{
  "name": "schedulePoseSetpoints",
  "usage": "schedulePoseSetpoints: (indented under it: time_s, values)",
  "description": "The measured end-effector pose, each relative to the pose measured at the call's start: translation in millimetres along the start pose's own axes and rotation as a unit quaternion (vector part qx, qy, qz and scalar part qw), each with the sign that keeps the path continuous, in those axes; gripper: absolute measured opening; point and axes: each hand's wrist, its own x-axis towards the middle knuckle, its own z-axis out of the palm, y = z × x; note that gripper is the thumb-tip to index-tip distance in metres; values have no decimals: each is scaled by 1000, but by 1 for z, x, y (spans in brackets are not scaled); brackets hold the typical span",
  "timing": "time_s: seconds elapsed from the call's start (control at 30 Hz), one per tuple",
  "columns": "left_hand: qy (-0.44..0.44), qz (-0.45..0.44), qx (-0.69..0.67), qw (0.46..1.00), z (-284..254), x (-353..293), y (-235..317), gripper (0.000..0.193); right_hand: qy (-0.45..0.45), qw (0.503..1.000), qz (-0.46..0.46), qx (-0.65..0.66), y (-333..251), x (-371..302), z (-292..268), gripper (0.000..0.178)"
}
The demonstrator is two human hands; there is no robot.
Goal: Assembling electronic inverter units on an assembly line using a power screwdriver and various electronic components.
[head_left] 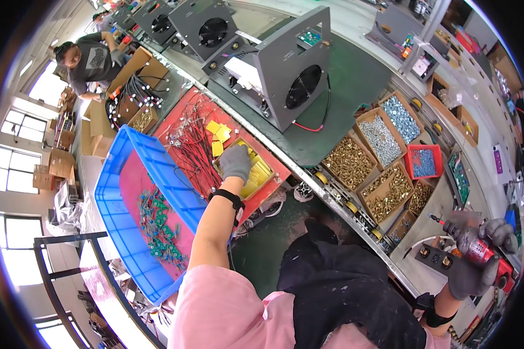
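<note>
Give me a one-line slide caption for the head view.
Left hand reaches into yellow parts box; right hand grips red power screwdriver.

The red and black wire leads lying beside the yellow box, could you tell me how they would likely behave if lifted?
The wire leads lie in a loose, crossing tangle, so they would probably come up floppy and snagged together. They look thin, so likely light. The gloved left hand rests on the yellow box beside them.

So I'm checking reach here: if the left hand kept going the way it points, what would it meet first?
The left hand is already over the box of yellow pieces. Straight on it would likely meet the loose yellow tags, then the red wires; depth is unclear.
</note>
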Motion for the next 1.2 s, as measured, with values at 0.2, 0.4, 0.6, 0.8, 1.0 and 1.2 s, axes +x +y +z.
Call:
schedulePoseSetpoints:
  time_s: [0.2, 0.4, 0.6, 0.8, 1.0, 1.2]
  values:
    - [102, -84, -136, 982, -25, -4, -17, 21, 3, 1000, -2, 8, -2, -1, -15, 39]
    - [43, -13, -69, 997, -13, 0, -6, 28, 42, 999, 3, -6, -9, -6, -33, 39]
    - [42, -35, -43, 998, -2, 9, 6, 30, 50, 996, 1, -69, -25, -15, -52, 37]
    - [111, -82, -243, 960, -58, -21, -37, 25, 58, 996, -8, -64, -25, -20, -64, 35]
    - [111, -103, -212, 965, -63, -30, -59, 26, 82, 994, -5, -75, -28, -27, -91, 35]
    - [139, -97, -257, 951, -61, -33, -61, 33, 155, 983, 17, -96, -35, -36, -115, 40]
